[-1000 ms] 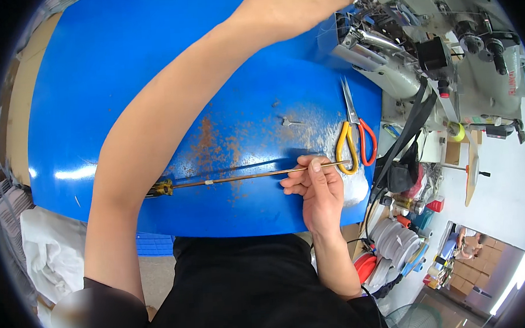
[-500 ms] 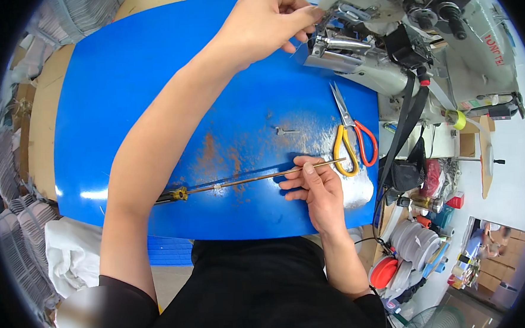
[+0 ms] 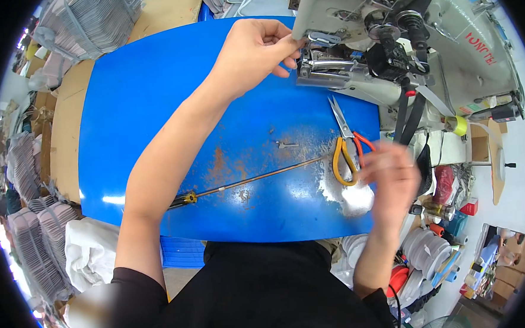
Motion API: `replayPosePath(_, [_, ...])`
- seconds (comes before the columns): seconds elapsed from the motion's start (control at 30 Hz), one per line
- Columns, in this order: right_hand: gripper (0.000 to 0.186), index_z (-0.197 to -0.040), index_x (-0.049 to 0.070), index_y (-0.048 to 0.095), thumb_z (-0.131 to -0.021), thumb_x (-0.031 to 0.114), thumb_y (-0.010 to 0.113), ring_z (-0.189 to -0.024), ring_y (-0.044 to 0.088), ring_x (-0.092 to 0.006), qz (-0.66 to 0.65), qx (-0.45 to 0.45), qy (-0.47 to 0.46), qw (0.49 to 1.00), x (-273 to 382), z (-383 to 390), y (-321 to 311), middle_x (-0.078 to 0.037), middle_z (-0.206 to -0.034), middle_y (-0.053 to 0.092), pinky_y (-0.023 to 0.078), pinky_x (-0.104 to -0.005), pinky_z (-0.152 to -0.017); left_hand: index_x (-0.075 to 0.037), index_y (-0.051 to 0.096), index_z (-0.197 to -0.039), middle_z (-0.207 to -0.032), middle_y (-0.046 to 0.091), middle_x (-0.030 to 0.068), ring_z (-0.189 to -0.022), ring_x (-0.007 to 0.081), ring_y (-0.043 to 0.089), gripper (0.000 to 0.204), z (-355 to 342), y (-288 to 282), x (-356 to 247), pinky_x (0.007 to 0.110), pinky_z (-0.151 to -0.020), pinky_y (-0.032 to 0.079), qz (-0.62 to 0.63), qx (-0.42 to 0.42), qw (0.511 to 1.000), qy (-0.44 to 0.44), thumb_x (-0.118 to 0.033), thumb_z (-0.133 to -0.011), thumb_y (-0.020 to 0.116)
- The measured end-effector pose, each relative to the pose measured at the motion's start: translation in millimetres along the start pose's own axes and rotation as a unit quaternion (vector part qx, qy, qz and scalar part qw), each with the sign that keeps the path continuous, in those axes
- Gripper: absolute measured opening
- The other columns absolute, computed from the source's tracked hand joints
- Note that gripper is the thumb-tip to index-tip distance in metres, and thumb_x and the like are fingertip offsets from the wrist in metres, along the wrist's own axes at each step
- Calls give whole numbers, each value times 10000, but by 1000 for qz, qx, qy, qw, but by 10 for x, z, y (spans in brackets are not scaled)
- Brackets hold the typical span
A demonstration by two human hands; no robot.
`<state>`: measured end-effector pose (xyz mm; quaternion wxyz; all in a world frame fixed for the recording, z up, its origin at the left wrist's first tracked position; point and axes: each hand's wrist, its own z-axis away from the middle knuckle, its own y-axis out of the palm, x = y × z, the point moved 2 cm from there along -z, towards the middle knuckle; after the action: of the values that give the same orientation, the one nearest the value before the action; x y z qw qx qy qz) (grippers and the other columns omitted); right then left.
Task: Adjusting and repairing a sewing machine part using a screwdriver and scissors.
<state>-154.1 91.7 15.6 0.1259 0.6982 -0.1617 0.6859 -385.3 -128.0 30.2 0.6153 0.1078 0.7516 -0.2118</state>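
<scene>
My left hand (image 3: pixel 259 52) reaches to the front of a grey sewing machine (image 3: pixel 469 25). Its thumb and forefinger are pinched beside the metal parts of the machine's head; whatever lies between them is too small to make out. My right hand (image 3: pixel 393 184), smeared by motion, is at the table's right edge, nearest the scissors (image 3: pixel 346 134) with one yellow and one red-orange handle. A long thin screwdriver (image 3: pixel 257 177) with a black and yellow handle lies on the blue table (image 3: pixel 152 92), its handle end by my left forearm. Beyond its shaft rests a small metal part (image 3: pixel 286 144).
Black straps (image 3: pixel 411 117) hang from the machine on the right. Tied stacks of grey pieces (image 3: pixel 89 24) stand at the far left, with more along the left side. White cloth (image 3: pixel 92 250) sits at the near left. Spools of white tape (image 3: pixel 424 247) are at the lower right.
My right hand has let go of the screwdriver's shaft and moved right, past the scissors' handles. The screwdriver now lies on the table. My left hand keeps its pinch at the machine.
</scene>
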Motion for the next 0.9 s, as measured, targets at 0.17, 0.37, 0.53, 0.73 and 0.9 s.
replayPosePath(0.17, [258, -1146, -82, 665, -1034, 126, 564, -1035, 687, -184, -45, -256, -369, 892, 861, -721, -1446, -165, -1121, 716, 553, -296, -836, 31, 732, -988, -854, 720, 71, -758, 107, 698, 320, -16, 70, -23, 259, -657, 592, 32, -19, 999, 4, -289, -967, 720])
replayPosePath(0.37, [338, -1198, -77, 689, -931, 130, 688, -1092, 665, -228, 264, -471, -383, 749, 1611, -1845, -3049, -168, -1207, 702, 520, -335, -980, 23, 731, -973, -856, 724, 68, -758, 106, 700, 307, -1, 55, -30, 261, -672, 594, 36, -26, 999, 4, -283, -974, 713])
replayPosePath(0.53, [508, -1297, -33, 670, -955, 342, 703, -1048, 672, -174, 267, -313, -190, 891, 2101, -3013, -4041, -109, -1214, 707, 516, -309, -945, 23, 726, -962, -846, 722, 69, -761, 105, 697, 309, 14, 70, -20, 269, -673, 597, 36, -31, 999, 6, -285, -975, 713])
replayPosePath(0.73, [515, -1308, -2, 671, -1038, 430, 594, -958, 694, -142, 224, -143, -56, 962, 2004, -3007, -3838, -63, -1117, 739, 528, -296, -881, 24, 725, -954, -841, 719, 69, -766, 106, 692, 315, 38, 45, -59, 277, -675, 601, 19, -33, 999, -3, -290, -972, 721])
replayPosePath(0.9, [442, -1252, -10, 660, -1074, 380, 551, -1025, 672, -162, 67, -131, -98, 984, 1677, -2931, -4123, -83, -1163, 713, 509, -331, -949, 25, 724, -948, -841, 718, 72, -768, 107, 692, 321, 56, 38, -43, 278, -677, 603, 27, -38, 999, -3, -295, -969, 725])
